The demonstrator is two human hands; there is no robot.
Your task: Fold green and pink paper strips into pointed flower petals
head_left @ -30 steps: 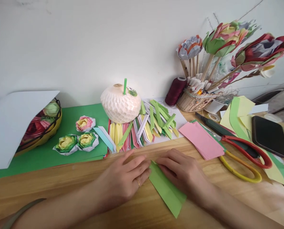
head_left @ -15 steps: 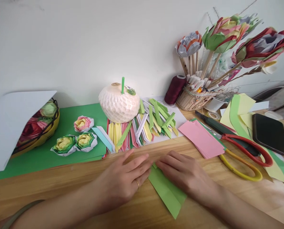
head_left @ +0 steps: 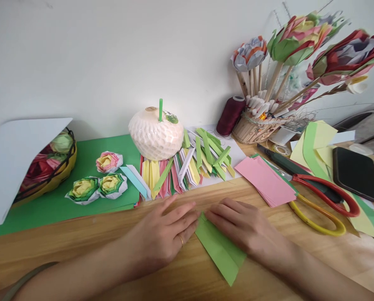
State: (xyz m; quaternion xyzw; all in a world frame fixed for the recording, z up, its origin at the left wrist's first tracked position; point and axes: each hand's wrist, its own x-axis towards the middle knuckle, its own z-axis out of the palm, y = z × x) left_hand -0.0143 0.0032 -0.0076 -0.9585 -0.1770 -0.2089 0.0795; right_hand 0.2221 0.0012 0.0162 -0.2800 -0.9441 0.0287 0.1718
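A sheet of light green paper (head_left: 220,253) with a crease along it lies slantwise on the wooden table between my hands. My left hand (head_left: 165,234), wearing a ring, has its fingertips at the paper's upper left corner; the outer fingers are spread and the thumb is hidden. Curled fingers of my right hand (head_left: 240,225) press on the paper's upper right edge. Just beyond my hands lie folded paper strips (head_left: 187,165) in several colours. A stack of pink paper (head_left: 267,182) sits to the right.
Scissors (head_left: 326,190) with red and yellow handles lie right, near a phone (head_left: 358,173). Behind stand a thread spool (head_left: 231,116) and a basket (head_left: 252,127) of paper flowers. A white coconut (head_left: 155,133) is mid-back; three paper flowers (head_left: 113,184) rest on green sheets (head_left: 118,144) at left.
The view has shifted very slightly. My hands and the green paper hold almost the same position, with the paper's upper corner lying a little flatter.
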